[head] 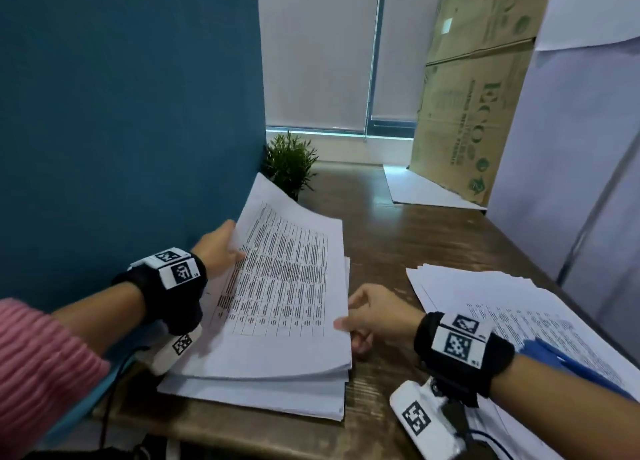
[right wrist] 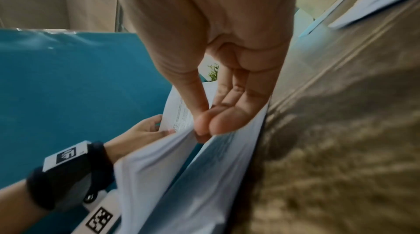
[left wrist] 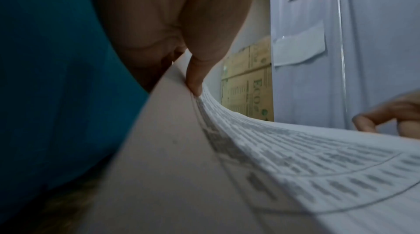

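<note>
A bundle of printed sheets (head: 284,286) with a table of text is lifted off a lower paper stack (head: 270,397) on the wooden desk (head: 398,238). My left hand (head: 221,251) pinches the bundle's left edge, thumb (left wrist: 195,76) on the printed side. My right hand (head: 367,317) pinches the right edge between thumb and fingers (right wrist: 202,123), and the lower stack (right wrist: 218,175) shows under them. The lifted sheets (left wrist: 295,157) curve upward at the left.
A second spread pile of printed papers (head: 519,307) lies at the right with a blue pen (head: 575,366) on it. A small green plant (head: 291,161) stands at the back by the teal partition (head: 121,113). Cardboard (head: 474,106) leans at the back right.
</note>
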Demonstrator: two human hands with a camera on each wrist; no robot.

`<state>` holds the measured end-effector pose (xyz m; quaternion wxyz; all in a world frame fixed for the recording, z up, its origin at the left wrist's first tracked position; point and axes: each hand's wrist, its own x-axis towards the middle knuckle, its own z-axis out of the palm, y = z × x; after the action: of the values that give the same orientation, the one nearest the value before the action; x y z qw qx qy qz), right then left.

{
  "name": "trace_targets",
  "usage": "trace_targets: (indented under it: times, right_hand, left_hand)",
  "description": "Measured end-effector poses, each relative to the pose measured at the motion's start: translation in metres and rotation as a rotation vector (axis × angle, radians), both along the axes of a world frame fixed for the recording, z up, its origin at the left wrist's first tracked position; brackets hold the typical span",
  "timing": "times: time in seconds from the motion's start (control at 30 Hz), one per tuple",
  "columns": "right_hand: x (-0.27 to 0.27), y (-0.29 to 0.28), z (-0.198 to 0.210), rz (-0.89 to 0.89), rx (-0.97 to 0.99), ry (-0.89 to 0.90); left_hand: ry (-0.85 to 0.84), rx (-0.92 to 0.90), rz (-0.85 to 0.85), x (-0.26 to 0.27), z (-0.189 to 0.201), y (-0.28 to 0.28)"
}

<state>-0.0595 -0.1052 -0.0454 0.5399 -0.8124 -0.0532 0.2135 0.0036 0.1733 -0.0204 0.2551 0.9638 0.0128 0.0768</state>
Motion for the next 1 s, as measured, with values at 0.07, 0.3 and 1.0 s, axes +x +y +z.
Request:
trace_targets:
  times: [0.07, 0.3, 1.0]
  right_hand:
    - [0.0, 0.003, -0.011, -0.002, 0.0, 0.05]
    - [-0.001, 0.005, -0.022, 0.101, -0.065, 0.138]
    - [-0.017, -0.184, 0.047, -0.321, -0.451, -0.402]
  left_hand:
    - [0.067, 0.09, -0.019, 0.002, -0.009, 0.0]
    - [0.322, 0.327, 0.039, 0.011, -0.028, -0.004]
    - [-0.139, 0.388, -0.774, -0.031, 0.015, -0.231]
